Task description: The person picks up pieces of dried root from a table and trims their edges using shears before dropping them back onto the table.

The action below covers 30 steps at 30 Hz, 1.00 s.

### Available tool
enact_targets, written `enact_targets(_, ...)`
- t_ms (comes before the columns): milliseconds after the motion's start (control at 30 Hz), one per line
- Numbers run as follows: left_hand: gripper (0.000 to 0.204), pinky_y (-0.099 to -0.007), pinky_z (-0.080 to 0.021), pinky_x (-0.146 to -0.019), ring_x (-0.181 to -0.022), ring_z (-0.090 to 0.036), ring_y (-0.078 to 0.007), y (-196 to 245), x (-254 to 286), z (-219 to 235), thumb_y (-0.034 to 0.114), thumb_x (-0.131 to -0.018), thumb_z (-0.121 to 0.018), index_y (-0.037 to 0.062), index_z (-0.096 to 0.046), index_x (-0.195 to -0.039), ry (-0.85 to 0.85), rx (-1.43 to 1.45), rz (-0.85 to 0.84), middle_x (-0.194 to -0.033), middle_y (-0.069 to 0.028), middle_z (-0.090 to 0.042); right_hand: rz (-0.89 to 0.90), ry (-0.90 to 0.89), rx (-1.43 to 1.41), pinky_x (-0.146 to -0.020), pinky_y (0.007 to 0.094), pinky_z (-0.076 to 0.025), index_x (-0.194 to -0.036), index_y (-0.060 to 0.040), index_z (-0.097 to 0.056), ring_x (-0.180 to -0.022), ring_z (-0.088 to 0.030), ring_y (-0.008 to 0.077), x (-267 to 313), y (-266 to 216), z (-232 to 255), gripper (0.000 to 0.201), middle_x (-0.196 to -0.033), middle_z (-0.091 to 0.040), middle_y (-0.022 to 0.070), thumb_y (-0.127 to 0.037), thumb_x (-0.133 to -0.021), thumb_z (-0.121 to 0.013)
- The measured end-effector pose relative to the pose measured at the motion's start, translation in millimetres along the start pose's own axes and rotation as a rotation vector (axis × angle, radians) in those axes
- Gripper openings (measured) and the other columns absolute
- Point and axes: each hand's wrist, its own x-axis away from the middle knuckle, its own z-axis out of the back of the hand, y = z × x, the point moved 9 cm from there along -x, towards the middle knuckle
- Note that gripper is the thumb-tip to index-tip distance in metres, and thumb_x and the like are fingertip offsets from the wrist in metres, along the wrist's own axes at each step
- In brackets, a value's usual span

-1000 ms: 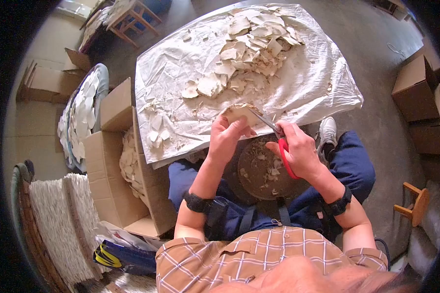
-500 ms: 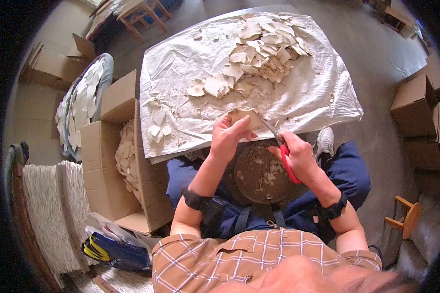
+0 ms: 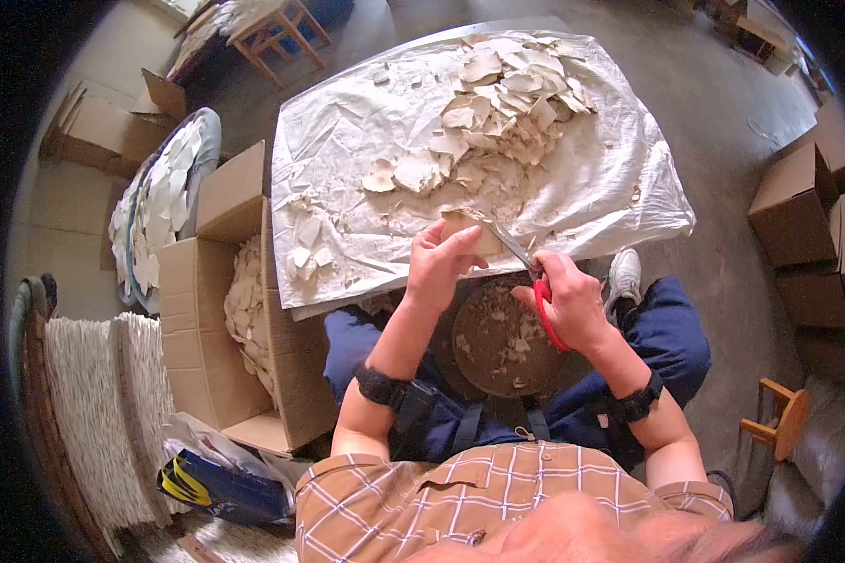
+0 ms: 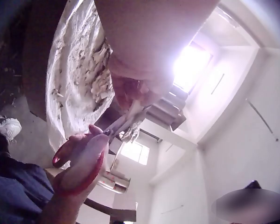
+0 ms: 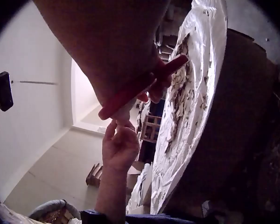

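Note:
My left hand [image 3: 437, 267] pinches a thin, flat, pale piece [image 3: 486, 246] with a rough brownish far edge, thumb lying across its near face. In my right hand [image 3: 575, 302] is a pair of scissors with red handles [image 3: 543, 314], gripped through the loops. Their metal blades point up and left, right at the piece's edge. The left wrist view shows the right hand [image 4: 84, 163] around the red handle, blades meeting the piece. From the right wrist, the scissors [image 5: 130, 93] cross in front of the left hand [image 5: 120, 149], which partly hides behind them.
A white sheet [image 3: 338, 122] covers the table, bearing a heap of pale flakes [image 3: 526, 89]. Between the knees stands a round brown surface [image 3: 474, 361] strewn with scraps. An open cardboard box [image 3: 192, 328] holds more pieces at left. Boxes [image 3: 798, 225] and a small stool [image 3: 787, 418] are at right.
The head view has shifted slightly. The piece has turned a little in my left hand, and the scissors still lie at its edge. Both hands keep their grip.

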Motion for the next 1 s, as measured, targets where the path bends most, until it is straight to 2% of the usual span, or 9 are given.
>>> enact_targets(67,0.011,-0.0296,-0.051,-0.052,-0.063,-0.061,-0.0149,3,2,-5,0.005,-0.079,-0.061,0.0023,-0.058,-0.089,-0.039,0.048,-0.006,-0.078,-0.0071,-0.063,0.003,0.005,0.007,-0.056,0.0401,-0.048,-0.096,-0.0041,-0.05,-0.07,-0.059,0.0335,1,-2,0,0.041,-0.08,-0.056,0.0154,-0.034,-0.074,-0.067)
enact_targets(233,0.011,-0.0293,-0.051,-0.052,-0.062,-0.06,-0.0141,0,0,-5,0.005,-0.079,-0.06,0.0022,-0.057,-0.088,-0.054,0.009,-0.001,-0.078,-0.0073,-0.063,0.022,0.03,0.019,-0.052,0.0404,-0.048,-0.094,-0.0046,-0.051,-0.065,-0.06,0.0341,5,1,-4,0.037,-0.075,-0.058,0.0156,-0.033,-0.074,-0.066)
enact_targets(367,0.015,-0.0277,-0.05,-0.051,-0.061,-0.059,-0.0128,1,0,-2,0.005,-0.079,-0.06,0.0019,-0.054,-0.092,-0.034,-0.079,-0.026,-0.075,-0.0061,-0.061,-0.07,-0.044,-0.027,-0.058,0.0413,-0.046,-0.093,-0.0025,-0.052,-0.071,-0.058,0.0377,7,10,-15,0.032,-0.077,-0.057,0.0189,-0.026,-0.076,-0.065)
enact_targets(433,0.018,-0.0266,-0.051,-0.05,-0.059,-0.059,-0.0122,8,1,-12,0.004,-0.079,-0.06,0.0019,-0.051,-0.095,-0.038,-0.132,-0.06,-0.075,-0.0056,-0.06,-0.04,-0.033,-0.06,-0.052,0.0431,-0.047,-0.089,-0.0039,-0.051,-0.065,-0.059,0.0362,6,11,-17,0.03,-0.072,-0.059,0.0186,-0.029,-0.078,-0.063)
enact_targets(500,0.019,-0.0263,-0.05,-0.048,-0.046,-0.045,-0.0055,10,4,-9,0.005,-0.078,-0.063,0.0021,-0.05,-0.091,0.114,-0.047,-0.05,-0.071,-0.0029,-0.057,-0.066,-0.063,-0.083,-0.053,0.0435,-0.046,-0.089,-0.0037,-0.051,-0.065,-0.059,0.0365,6,15,-21,0.03,-0.072,-0.059,0.0189,-0.029,-0.078,-0.063)
enact_targets(600,0.018,-0.0258,-0.051,-0.048,-0.054,-0.058,-0.0119,8,0,-2,0.003,-0.077,-0.061,0.0022,-0.052,-0.093,0.079,-0.023,-0.059,-0.075,-0.0059,-0.06,-0.077,-0.082,-0.124,-0.053,0.0436,-0.046,-0.088,-0.0039,-0.051,-0.065,-0.059,0.0369,9,15,-25,0.03,-0.07,-0.058,0.0186,-0.03,-0.079,-0.063)
enact_targets(700,0.015,-0.0251,-0.05,-0.047,-0.052,-0.056,-0.01,12,0,6,0.002,-0.075,-0.063,0.0029,-0.054,-0.088,0.073,-0.099,-0.092,-0.072,-0.0053,-0.06,-0.07,-0.048,-0.073,-0.055,0.0425,-0.046,-0.089,-0.0041,-0.051,-0.066,-0.059,0.0364,4,15,-17,0.033,-0.071,-0.058,0.0175,-0.032,-0.077,-0.064)
enact_targets(833,0.012,-0.0237,-0.05,-0.047,-0.049,-0.053,-0.0073,14,0,4,0.002,-0.073,-0.065,0.0025,-0.058,-0.083,-0.044,-0.178,-0.016,-0.069,-0.0039,-0.061,-0.002,0.041,-0.017,-0.059,0.0403,-0.047,-0.094,-0.0038,-0.051,-0.071,-0.059,0.0342,-2,5,4,0.041,-0.078,-0.057,0.0161,-0.034,-0.073,-0.067)
enact_targets(1000,0.017,-0.0172,-0.038,-0.043,-0.048,-0.047,-0.0034,5,5,-3,0.003,-0.068,-0.068,0.0005,-0.064,-0.084,-0.134,-0.352,0.132,-0.066,-0.0001,-0.06,0.044,-0.041,0.013,-0.059,0.039,-0.047,-0.097,-0.0039,-0.05,-0.071,-0.058,0.0323,-1,-3,1,0.045,-0.08,-0.056,0.0141,-0.032,-0.069,-0.07)
